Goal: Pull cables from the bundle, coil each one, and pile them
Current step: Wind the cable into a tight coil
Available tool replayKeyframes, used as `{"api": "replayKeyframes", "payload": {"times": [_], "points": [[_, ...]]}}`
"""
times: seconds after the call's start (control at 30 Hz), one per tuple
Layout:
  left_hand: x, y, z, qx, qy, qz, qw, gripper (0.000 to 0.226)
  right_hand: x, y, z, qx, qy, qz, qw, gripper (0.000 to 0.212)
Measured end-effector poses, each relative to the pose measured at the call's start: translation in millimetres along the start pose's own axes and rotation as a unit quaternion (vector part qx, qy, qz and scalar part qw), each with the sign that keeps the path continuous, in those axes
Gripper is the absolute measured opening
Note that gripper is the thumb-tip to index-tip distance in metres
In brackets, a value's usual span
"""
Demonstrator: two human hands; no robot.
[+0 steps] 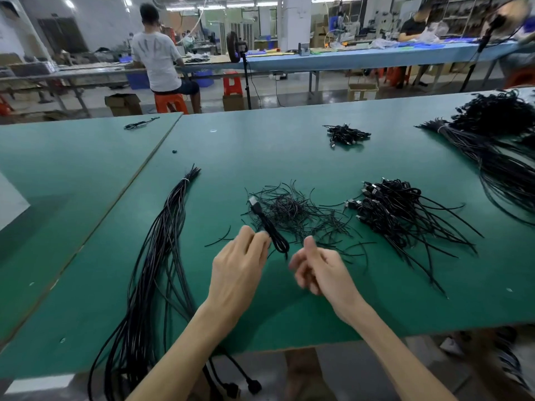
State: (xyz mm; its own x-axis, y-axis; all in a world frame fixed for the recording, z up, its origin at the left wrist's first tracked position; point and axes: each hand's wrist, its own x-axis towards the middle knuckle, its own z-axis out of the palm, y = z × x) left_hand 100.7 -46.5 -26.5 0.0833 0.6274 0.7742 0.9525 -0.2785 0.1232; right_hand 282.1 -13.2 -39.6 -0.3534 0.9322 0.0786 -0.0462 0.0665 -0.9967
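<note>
A long bundle of black cables (162, 250) lies on the green table (289, 157) at my left, tied near its far end and hanging over the near edge. My left hand (240, 261) grips a coiled black cable (269, 224) whose USB plug points away from me. My right hand (315, 270) hovers just right of the coil, fingers loosely curled and blurred, holding nothing. Beyond my hands lies a heap of thin black twist ties (295, 212). A pile of coiled cables (390, 209) sits to the right of that heap.
A small pile of coiled cables (346, 134) sits farther back. More large cable bundles (498, 146) fill the table's right end. One stray cable (140, 123) lies on the adjoining table at left. People work at benches across the aisle.
</note>
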Motion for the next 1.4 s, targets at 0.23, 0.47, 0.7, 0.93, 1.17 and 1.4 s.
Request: {"api": "replayKeyframes", "payload": {"times": [0.23,0.47,0.7,0.93,1.17,1.4], "points": [[-6,13,-1,-0.085,-0.131,0.195,0.968,0.006,2,-1,-2,0.046,-0.018,0.002,0.999,0.051],[-2,17,-4,-0.086,-0.202,0.217,0.951,0.019,2,3,-7,0.008,0.027,-0.045,0.999,0.017],[3,12,6,-0.318,-0.361,-0.030,0.876,0.014,2,4,-8,0.020,0.035,-0.052,0.998,0.012],[12,6,13,-0.403,-0.369,-0.168,0.821,0.026,3,6,-10,0.028,0.033,-0.061,0.997,0.035],[13,8,12,-0.397,-0.283,-0.209,0.848,0.029,6,8,-9,0.026,0.019,-0.023,0.999,0.032],[14,2,4,-0.497,-0.298,-0.234,0.781,0.028,4,10,-10,0.003,0.027,-0.078,0.997,0.014]]}}
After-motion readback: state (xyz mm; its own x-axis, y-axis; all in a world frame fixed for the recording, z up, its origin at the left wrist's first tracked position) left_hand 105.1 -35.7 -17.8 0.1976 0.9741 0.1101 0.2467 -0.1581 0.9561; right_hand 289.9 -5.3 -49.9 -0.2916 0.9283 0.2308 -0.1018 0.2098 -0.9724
